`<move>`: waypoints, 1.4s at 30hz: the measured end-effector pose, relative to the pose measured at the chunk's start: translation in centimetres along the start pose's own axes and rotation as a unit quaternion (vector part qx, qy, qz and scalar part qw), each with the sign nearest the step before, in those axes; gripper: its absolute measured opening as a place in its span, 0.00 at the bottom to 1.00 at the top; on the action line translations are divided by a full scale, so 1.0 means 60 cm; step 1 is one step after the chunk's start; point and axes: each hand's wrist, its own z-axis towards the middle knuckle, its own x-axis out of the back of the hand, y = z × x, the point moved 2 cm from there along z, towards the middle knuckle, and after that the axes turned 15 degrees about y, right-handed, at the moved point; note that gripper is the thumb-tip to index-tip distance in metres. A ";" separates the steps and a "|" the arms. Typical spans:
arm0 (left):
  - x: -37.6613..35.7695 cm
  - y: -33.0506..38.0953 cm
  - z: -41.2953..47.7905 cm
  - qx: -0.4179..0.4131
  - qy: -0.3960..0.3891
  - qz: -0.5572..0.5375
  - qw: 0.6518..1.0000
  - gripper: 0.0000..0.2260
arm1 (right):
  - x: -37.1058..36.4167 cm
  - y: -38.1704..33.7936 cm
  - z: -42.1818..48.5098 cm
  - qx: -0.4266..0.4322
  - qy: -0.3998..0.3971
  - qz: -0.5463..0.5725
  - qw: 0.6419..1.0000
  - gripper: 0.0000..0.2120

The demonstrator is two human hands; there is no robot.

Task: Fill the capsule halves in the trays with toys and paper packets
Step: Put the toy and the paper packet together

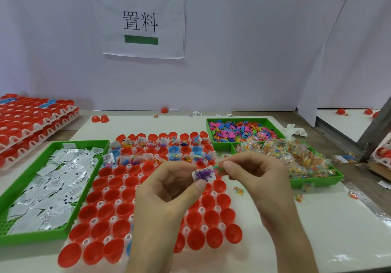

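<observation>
The left hand [167, 190] pinches a packet [198, 171] between thumb and forefinger. A purple toy [204, 175] lies flat on the packet's face and seems to be pressed there by the thumb tip. Stacked like this, the pair can probably go into one cup in a single drop.

The right hand [256, 175] has thumb and forefinger closed on a small coloured bit [217, 166], too small to name. It sits just beside the packet's upper corner, almost touching the left fingertips. It looks as if it is being added to the bundle.

Both hands work above the tray [99, 204], so the open red halves [124, 210] lie directly under and nearer than the fingers. The filled rows lie just beyond them.

The supplies flank the hands for short reaches. The packet bin [87, 190] is well to the left of the left fingers. The toy bin [243, 120] and the bead bags [300, 160] lie beyond and to the right of the right fingers.
</observation>
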 end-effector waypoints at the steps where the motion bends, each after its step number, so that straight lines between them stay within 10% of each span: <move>1: -0.001 0.001 -0.001 -0.003 -0.004 0.001 1.000 0.11 | -0.006 -0.008 -0.005 0.002 -0.017 0.005 1.000 0.07; 24: 0.006 0.009 -0.001 -0.213 0.011 0.224 0.951 0.18 | -0.026 -0.029 -0.027 -0.037 -0.157 -0.015 0.987 0.05; 34: 0.018 0.000 0.008 -0.013 -0.036 0.066 0.997 0.13 | -0.023 -0.026 -0.025 -0.018 -0.130 0.043 0.990 0.08; 42: 0.013 0.005 0.003 -0.061 -0.003 0.046 0.997 0.09 | -0.026 -0.027 -0.027 -0.019 -0.169 0.049 0.984 0.07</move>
